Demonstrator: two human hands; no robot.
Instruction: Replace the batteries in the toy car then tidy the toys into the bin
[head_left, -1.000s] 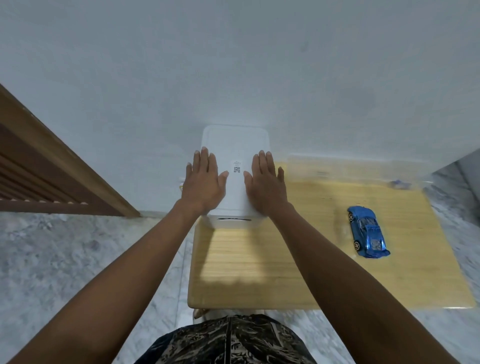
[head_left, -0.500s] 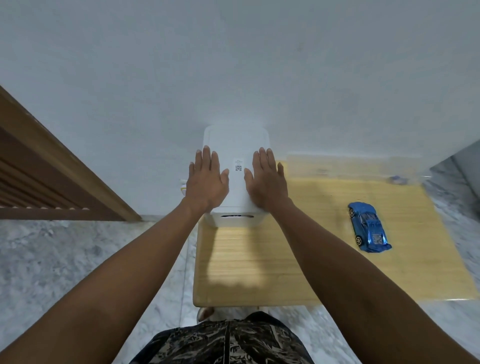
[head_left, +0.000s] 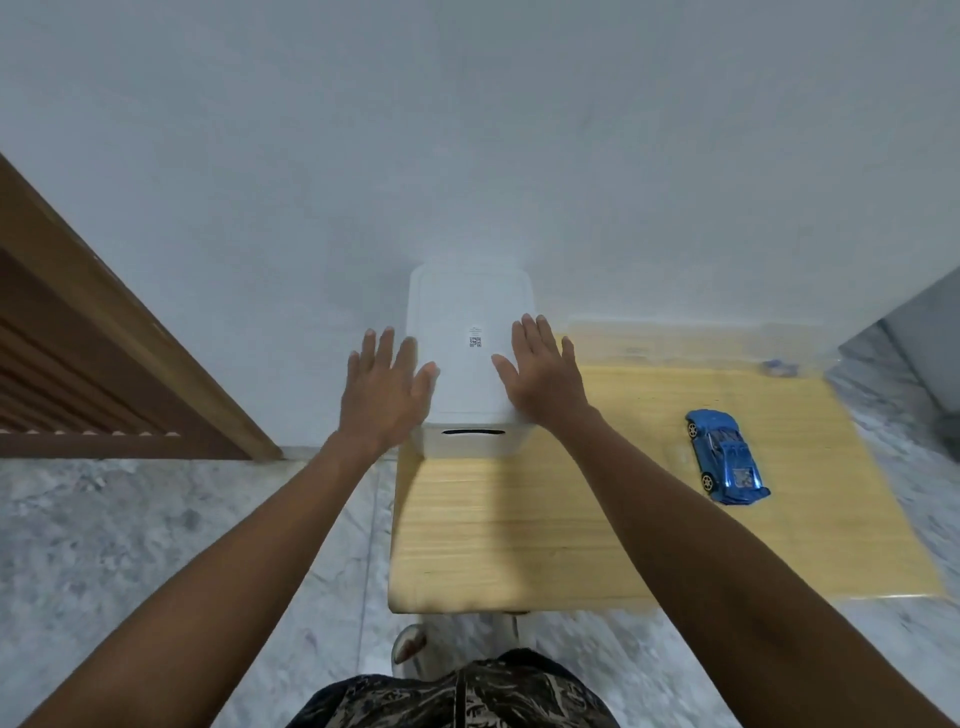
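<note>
Evidently, the task stood at an early stage in the head view. The toy car (head_left: 726, 456) lay on its wheels at the right of the table (head_left: 519, 545), outside the bin (head_left: 467, 358), with no battery compartment seen open. The bin sat at centre frame against the wall, its lid closed; tidying was judged not yet done. Both arms were extended forward. The left hand (head_left: 385, 387) was spread flat at the lid's left edge. The right hand (head_left: 540, 371) was spread flat over the lid's right side. Neither gripped anything.
</note>
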